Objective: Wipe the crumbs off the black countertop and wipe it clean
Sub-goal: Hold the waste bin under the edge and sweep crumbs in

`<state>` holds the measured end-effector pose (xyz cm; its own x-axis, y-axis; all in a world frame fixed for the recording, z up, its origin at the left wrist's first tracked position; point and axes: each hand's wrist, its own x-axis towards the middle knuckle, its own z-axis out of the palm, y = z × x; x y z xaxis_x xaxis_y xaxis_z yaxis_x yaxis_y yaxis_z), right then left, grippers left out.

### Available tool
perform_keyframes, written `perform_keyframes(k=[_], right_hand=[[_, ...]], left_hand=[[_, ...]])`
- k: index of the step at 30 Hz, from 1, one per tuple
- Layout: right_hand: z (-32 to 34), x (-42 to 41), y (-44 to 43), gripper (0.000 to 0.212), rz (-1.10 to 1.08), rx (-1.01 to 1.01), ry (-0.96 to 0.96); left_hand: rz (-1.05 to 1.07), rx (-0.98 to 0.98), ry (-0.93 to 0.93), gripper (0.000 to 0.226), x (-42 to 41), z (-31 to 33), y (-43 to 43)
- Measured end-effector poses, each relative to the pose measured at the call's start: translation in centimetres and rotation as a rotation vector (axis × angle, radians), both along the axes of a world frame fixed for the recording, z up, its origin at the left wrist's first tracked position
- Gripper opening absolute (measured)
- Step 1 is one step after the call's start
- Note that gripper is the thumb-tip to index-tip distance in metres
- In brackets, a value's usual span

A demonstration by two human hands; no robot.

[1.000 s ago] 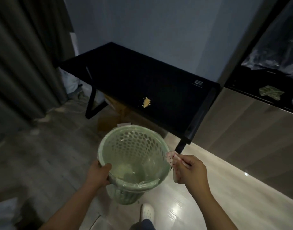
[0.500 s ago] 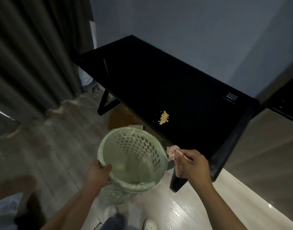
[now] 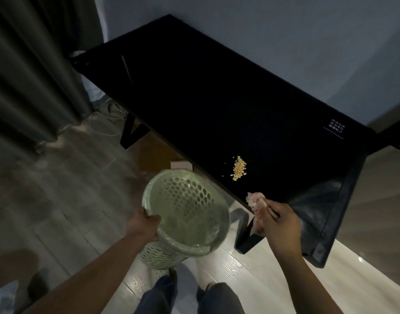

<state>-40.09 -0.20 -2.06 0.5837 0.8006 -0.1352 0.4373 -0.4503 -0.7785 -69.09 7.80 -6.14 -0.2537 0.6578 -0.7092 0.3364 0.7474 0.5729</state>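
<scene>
We see a black counter (image 3: 217, 105) that stands against a pale wall (image 3: 285, 30). The crumbs (image 3: 239, 168) lie on its top in one small yellow heap, near the front edge and toward the right end. Our left hand (image 3: 144, 225) grips the near rim of a green waste basket (image 3: 185, 191) with holes in its wall, the thumb over the rim. The basket is tilted and stands just beside the front edge of the counter, left of the crumbs. We cannot tell if it touches the floor (image 3: 70, 200). Our right hand (image 3: 278, 223) pinches a crumpled pinkish cloth (image 3: 254, 200) with dark dots at the front edge of the counter, near the crumbs but apart from them. A dark curtain (image 3: 24, 75) hangs at the left.
</scene>
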Motion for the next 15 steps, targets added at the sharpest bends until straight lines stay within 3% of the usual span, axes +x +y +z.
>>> perform_keyframes(k=[4,15], right_hand=[[-1.3,1.6,2.3,0.023,-0.022,-0.017,-0.009],[-4.5,8.0,12.7,0.025,0.090,0.018,-0.105]], left_hand=[[-0.034,-0.043,-0.013,0.034,0.6,-1.8,2.4],[0.060,-0.040,0.015,0.022,5.1,-1.9,2.9]])
